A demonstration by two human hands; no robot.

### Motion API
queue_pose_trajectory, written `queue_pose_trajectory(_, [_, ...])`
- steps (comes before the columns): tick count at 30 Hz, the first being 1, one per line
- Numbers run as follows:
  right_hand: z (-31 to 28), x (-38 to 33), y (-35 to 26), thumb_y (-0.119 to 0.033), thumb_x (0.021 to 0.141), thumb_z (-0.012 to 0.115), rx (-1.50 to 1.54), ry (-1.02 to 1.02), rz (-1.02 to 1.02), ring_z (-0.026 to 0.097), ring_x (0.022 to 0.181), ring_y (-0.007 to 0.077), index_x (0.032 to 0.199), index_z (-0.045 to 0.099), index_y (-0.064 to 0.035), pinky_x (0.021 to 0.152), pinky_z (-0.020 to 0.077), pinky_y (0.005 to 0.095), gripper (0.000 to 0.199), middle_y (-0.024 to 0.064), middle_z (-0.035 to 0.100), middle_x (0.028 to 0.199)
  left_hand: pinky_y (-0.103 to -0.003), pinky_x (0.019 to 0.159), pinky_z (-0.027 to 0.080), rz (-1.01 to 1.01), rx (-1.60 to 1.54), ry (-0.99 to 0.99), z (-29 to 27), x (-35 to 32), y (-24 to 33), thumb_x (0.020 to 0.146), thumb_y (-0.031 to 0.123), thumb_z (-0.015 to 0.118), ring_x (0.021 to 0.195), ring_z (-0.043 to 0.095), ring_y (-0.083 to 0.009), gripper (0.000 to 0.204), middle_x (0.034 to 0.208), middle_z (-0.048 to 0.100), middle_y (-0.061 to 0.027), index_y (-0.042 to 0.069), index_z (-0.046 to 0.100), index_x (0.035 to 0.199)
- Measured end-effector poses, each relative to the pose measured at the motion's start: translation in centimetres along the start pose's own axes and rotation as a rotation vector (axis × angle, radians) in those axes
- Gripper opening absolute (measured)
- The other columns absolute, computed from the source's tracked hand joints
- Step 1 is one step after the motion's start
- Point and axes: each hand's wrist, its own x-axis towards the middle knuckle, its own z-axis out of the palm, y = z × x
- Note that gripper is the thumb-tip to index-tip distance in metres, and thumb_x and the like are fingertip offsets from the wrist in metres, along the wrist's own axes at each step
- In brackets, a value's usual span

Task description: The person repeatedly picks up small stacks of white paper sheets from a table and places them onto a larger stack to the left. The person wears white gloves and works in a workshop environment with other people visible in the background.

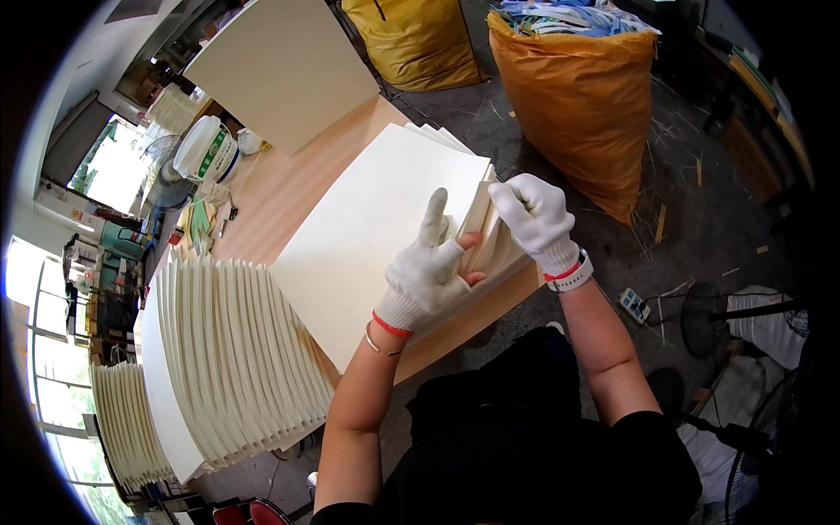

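Fingers, left: left hand (426, 273) in a white knit glove with a red cuff and cut-off tips; it lies flat on the top sheet of the cream paper stack (372, 232), forefinger stretched out, bare fingertips (471, 238) curled over the stack's right edge and pinching a few sheets there.
Fingers, right: right hand (535, 217), gloved the same way, closed into a loose fist on the upper right corner of the stack, gripping the lifted sheet edges; a white wristband sits just below the cuff.
Head view, the stack: it lies on the wooden table (289, 184), directly ahead of the person, its near corner over the table's edge. Large plain cream sheets, matte and unprinted; the right edges are fanned apart between the two hands, so separate leaves show.
Head view, progress: judging by the layout, a good deal is already handled. A long fanned row of cream sheets (232, 350) lies overlapped at the left, with a further fanned batch (122, 420) beyond it. The stack in hand looks thick, so plenty appears left.
Head view, surroundings: another large cream board (280, 66) at the table's far end; a white bucket (206, 149) beside it; an orange sack (577, 105) filled with paper scraps stands on the floor to the right, a yellow sack (411, 39) behind.
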Motion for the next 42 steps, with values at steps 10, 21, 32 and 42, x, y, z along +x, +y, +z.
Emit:
queue_pose_trajectory(10, [-0.4,0.3,-0.9,-0.007,0.096,0.073,0.199,-0.039,0.246,0.058,0.067,0.0199,0.096,0.073,-0.0018,0.059,0.0455,0.0343,0.005,0.0067,0.061,0.077,-0.041,0.095,0.061,0.01,-0.032,0.035,0.2,-0.2,-0.2,0.081,0.006,0.081,0.12,0.069,-0.0454,0.052,0.166,0.036,-0.0285,0.018,0.073,0.131])
queue_pose_trajectory(21, [0.1,0.5,-0.9,-0.006,0.096,0.074,0.183,0.044,0.256,0.059,0.064,0.018,0.09,0.072,-0.0003,0.058,0.046,0.033,0.008,0.0064,0.063,0.074,-0.042,0.093,0.062,0.006,-0.013,0.016,0.2,0.1,0.2,0.071,0.009,0.092,0.117,0.071,-0.045,0.056,0.165,0.038,-0.0272,0.02,0.075,0.123])
queue_pose_trajectory(32, [-0.2,0.3,-0.4,-0.006,0.096,0.071,0.164,-0.003,0.16,0.058,0.068,0.0199,0.1,0.075,-0.0042,0.061,0.0461,0.0336,0.005,0.0056,0.06,0.077,-0.044,0.097,0.062,-0.033,-0.068,0.015,-0.2,0.1,0.6,0.073,0.008,0.09,0.124,0.068,-0.0467,0.055,0.168,0.035,-0.0269,0.021,0.075,0.125])
queue_pose_trajectory(42, [-0.6,0.5,0.3,-0.006,0.096,0.071,0.034,-0.041,-0.015,0.058,0.066,0.02,0.105,0.077,-0.0081,0.057,0.0453,0.0338,0.012,0.0047,0.058,0.078,-0.04,0.091,0.061,0.124,0.02,0.012,-0.1,0.4,-0.4,0.084,0.002,0.071,0.115,0.072,-0.042,0.043,0.16,0.046,-0.0285,0.016,0.075,0.125])
